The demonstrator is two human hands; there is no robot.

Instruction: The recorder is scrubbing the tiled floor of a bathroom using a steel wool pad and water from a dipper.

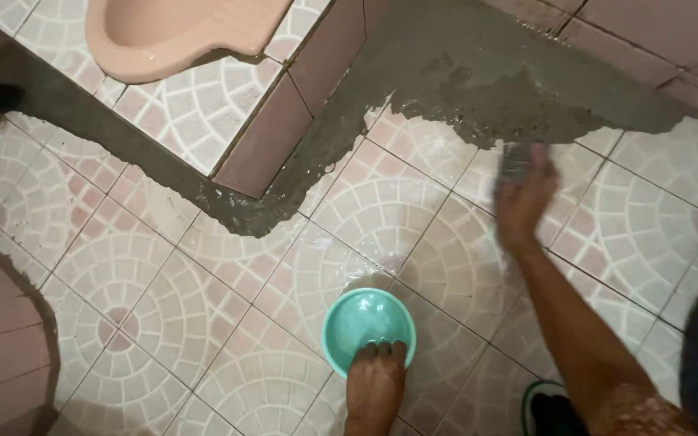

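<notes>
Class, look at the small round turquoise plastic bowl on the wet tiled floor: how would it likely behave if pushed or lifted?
The small round turquoise plastic bowl looks thin-walled, so probably light and rigid. It sits on the glossy wet patterned floor tiles, so a push would likely make it slide easily. The left hand rests its fingers on the rim; pressing there might tip it.

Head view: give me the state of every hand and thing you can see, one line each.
Left hand: fingers resting on the bowl's near rim.
Right hand: blurred, pressed on a grey sponge-like thing at the cement's edge.
Green bowl: upright on the tiled floor.
Grey cement: wet-looking, smeared along the step.
Tiled floor: wet sheen near the bowl.
Pink squat pan: set in the raised step.
</notes>
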